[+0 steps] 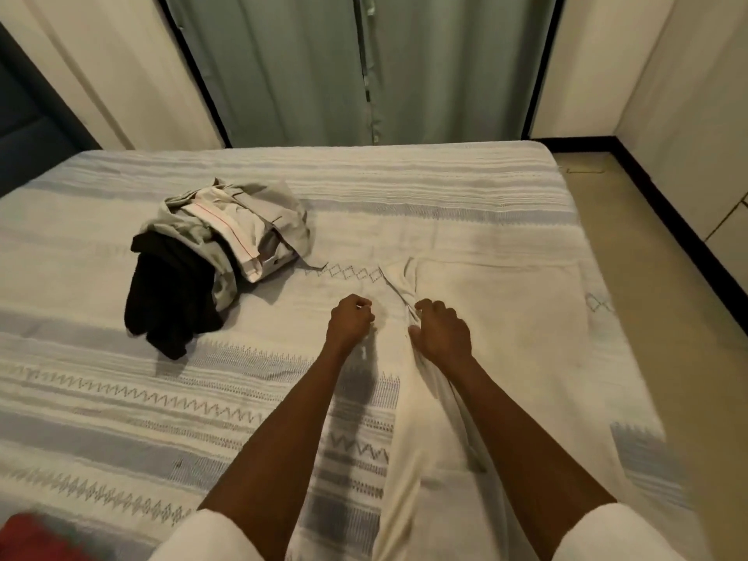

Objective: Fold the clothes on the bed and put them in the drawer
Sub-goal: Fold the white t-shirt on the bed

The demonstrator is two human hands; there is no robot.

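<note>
A cream-white garment [498,330] lies spread flat on the right half of the bed [404,184], its grey-trimmed neck opening at the centre. My right hand [441,330] has its fingers curled on the garment's left edge near that opening. My left hand [350,319] is curled just left of it, over the garment's edge; whether it pinches cloth I cannot tell. A heap of unfolded clothes sits on the left of the bed: a grey-green piece [243,220] on top and a black piece [170,297] at its front.
The bedcover is white with blue-grey woven bands. Green curtains [344,66] hang behind the bed. Beige floor [647,257] runs along the bed's right side, bordered by a dark skirting. Something red [36,536] shows at the bottom left corner.
</note>
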